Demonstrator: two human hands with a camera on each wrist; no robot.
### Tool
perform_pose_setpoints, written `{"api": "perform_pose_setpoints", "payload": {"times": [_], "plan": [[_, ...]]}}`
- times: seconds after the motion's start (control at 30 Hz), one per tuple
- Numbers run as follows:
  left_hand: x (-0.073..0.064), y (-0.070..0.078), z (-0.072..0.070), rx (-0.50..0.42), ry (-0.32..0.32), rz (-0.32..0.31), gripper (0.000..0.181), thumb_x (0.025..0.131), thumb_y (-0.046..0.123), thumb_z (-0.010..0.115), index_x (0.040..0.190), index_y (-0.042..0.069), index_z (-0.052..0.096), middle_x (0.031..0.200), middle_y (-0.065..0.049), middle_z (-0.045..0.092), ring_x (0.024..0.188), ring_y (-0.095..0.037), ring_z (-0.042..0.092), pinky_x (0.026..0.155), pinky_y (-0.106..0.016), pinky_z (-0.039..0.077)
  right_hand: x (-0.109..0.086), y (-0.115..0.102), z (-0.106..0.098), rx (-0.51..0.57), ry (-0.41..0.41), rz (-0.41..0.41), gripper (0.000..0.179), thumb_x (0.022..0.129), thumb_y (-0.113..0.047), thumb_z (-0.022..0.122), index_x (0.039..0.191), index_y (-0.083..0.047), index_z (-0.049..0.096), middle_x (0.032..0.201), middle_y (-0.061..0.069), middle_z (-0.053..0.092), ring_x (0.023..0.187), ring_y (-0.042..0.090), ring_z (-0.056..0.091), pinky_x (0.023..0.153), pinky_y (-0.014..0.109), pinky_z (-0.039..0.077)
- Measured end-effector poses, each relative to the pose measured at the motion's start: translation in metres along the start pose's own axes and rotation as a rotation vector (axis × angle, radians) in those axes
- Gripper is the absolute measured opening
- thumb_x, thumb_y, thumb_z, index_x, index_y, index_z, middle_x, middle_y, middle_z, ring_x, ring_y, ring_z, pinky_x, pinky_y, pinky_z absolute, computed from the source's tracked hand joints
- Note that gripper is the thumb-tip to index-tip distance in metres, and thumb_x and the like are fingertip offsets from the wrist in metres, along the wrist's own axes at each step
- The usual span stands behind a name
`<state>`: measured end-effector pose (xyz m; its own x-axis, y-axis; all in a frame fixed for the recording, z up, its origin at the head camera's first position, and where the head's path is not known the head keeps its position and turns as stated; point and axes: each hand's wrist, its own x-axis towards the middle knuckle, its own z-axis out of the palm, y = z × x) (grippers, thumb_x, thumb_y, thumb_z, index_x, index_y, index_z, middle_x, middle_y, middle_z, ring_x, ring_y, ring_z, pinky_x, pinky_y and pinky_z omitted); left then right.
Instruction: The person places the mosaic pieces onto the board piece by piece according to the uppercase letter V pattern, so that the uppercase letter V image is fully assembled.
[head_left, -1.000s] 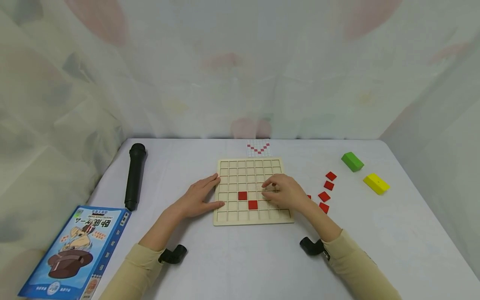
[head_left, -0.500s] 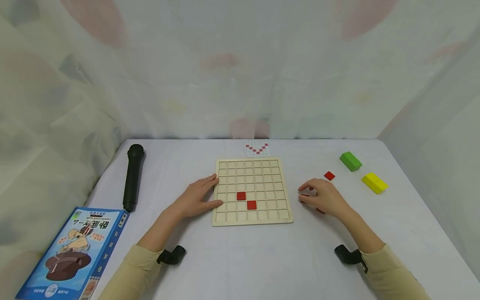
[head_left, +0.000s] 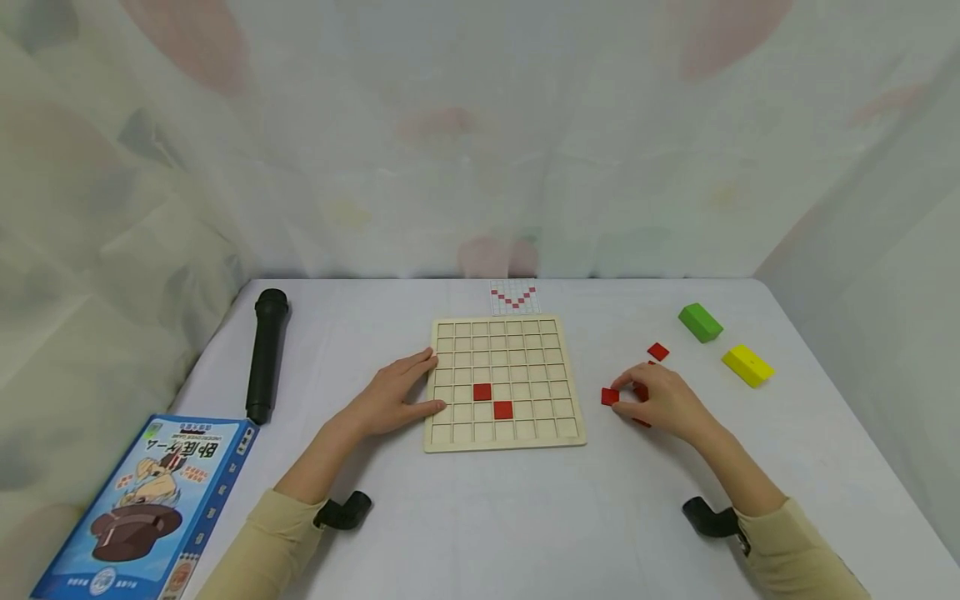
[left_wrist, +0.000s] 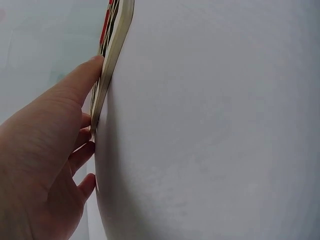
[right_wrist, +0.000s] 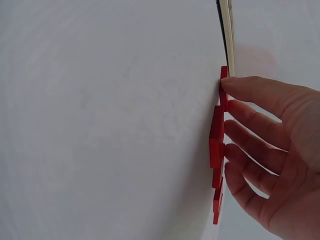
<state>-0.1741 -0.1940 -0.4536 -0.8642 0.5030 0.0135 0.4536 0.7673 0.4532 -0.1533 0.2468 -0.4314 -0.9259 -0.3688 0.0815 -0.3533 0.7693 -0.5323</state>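
A pale wooden grid board [head_left: 534, 352] lies in the middle of the table, with one red tile [head_left: 482, 392] and another red tile [head_left: 503, 410] in its cells. My left hand [head_left: 386, 396] rests against the board's left edge, fingers extended, the thumb over the rim. To the right of the board, my right hand [head_left: 660, 402] has thumb and index finger at opposite edges of a square red tile [head_left: 611, 397], pinching it close over the table. More red tiles [right_wrist: 216, 137] lie under and beside this hand, partly hidden; one loose red tile [head_left: 658, 352] shows beyond it.
A small card [head_left: 514, 297] with a red V pattern lies behind the board. Back right are a green block [head_left: 701, 322] and a yellow block [head_left: 748, 366]. At left stand out a black microphone [head_left: 267, 354] and a blue game box [head_left: 142, 508].
My right hand has left the board for the tiles at right, then shifted slightly further right, uncovering the red tile at its fingertips. The left hand stays at the board's edge.
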Motion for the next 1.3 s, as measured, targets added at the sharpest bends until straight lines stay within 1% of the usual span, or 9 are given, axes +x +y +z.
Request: {"api": "perform_pose_setpoints", "payload": {"times": [0.3,0.43,0.53,0.63,0.8,0.9,1.1,1.3], "plan": [[-0.001,0.002,-0.001,-0.006,-0.001,0.0,0.081,0.09,0.048,0.066,0.15,0.003,0.036,0.158,-0.012,0.028,0.142,-0.035,0.028,0.112,-0.055,0.024,0.002,0.002,0.002,0.004,0.005,0.0,0.023,0.08,-0.017,0.081,0.1,-0.009,0.072,0.098,0.003,0.066,0.09,0.022,0.055,0.078,0.039,0.05],[-0.001,0.002,-0.001,-0.011,-0.002,0.0,0.081,0.09,0.048,0.066,0.15,0.003,0.035,0.158,-0.012,0.028,0.142,-0.035,0.028,0.112,-0.056,0.024,0.006,0.0,0.006,0.023,0.012,-0.002,0.022,0.081,-0.018,0.081,0.099,-0.011,0.072,0.099,0.001,0.066,0.089,0.021,0.057,0.078,0.038,0.052],[-0.001,0.001,-0.001,-0.007,-0.002,0.0,0.081,0.091,0.049,0.065,0.15,0.003,0.035,0.158,-0.012,0.028,0.142,-0.035,0.027,0.112,-0.055,0.023,0.011,-0.004,0.01,0.042,0.011,0.0,0.021,0.081,-0.02,0.081,0.099,-0.013,0.072,0.1,0.001,0.067,0.091,0.021,0.058,0.079,0.039,0.051],[-0.001,0.002,-0.001,-0.006,-0.004,0.0,0.081,0.091,0.048,0.066,0.151,0.003,0.035,0.158,-0.013,0.028,0.143,-0.035,0.027,0.112,-0.055,0.024,0.016,-0.011,0.013,0.063,0.008,0.003,0.021,0.081,-0.02,0.081,0.099,-0.014,0.072,0.101,0.001,0.067,0.094,0.022,0.057,0.08,0.04,0.049],[-0.001,0.003,-0.001,-0.002,-0.005,0.001,0.082,0.09,0.047,0.067,0.15,0.002,0.035,0.158,-0.013,0.028,0.143,-0.035,0.027,0.112,-0.055,0.024,0.028,-0.025,0.02,0.11,-0.009,-0.016,0.023,0.081,-0.021,0.081,0.101,-0.014,0.072,0.103,0.001,0.066,0.098,0.023,0.057,0.082,0.04,0.05],[-0.001,0.003,-0.001,0.003,-0.002,0.005,0.081,0.09,0.047,0.067,0.15,0.002,0.035,0.157,-0.013,0.028,0.143,-0.034,0.027,0.112,-0.055,0.024,0.036,-0.035,0.025,0.122,-0.03,-0.027,0.023,0.081,-0.023,0.081,0.101,-0.014,0.072,0.103,0.0,0.066,0.098,0.022,0.056,0.082,0.04,0.05],[0.0,0.002,0.001,0.007,-0.005,0.004,0.082,0.09,0.049,0.066,0.151,0.003,0.034,0.158,-0.012,0.027,0.143,-0.033,0.027,0.113,-0.054,0.023,0.055,-0.053,0.038,0.121,-0.059,-0.056,0.023,0.081,-0.024,0.081,0.1,-0.013,0.072,0.1,0.001,0.066,0.093,0.022,0.056,0.08,0.038,0.048],[0.0,0.002,-0.001,0.0,-0.007,0.003,0.082,0.09,0.047,0.067,0.151,0.003,0.035,0.158,-0.012,0.028,0.143,-0.033,0.027,0.113,-0.053,0.023,0.074,-0.073,0.055,0.133,-0.094,-0.071,0.023,0.082,-0.026,0.08,0.1,-0.014,0.072,0.1,0.0,0.066,0.093,0.02,0.057,0.083,0.037,0.048]]}}
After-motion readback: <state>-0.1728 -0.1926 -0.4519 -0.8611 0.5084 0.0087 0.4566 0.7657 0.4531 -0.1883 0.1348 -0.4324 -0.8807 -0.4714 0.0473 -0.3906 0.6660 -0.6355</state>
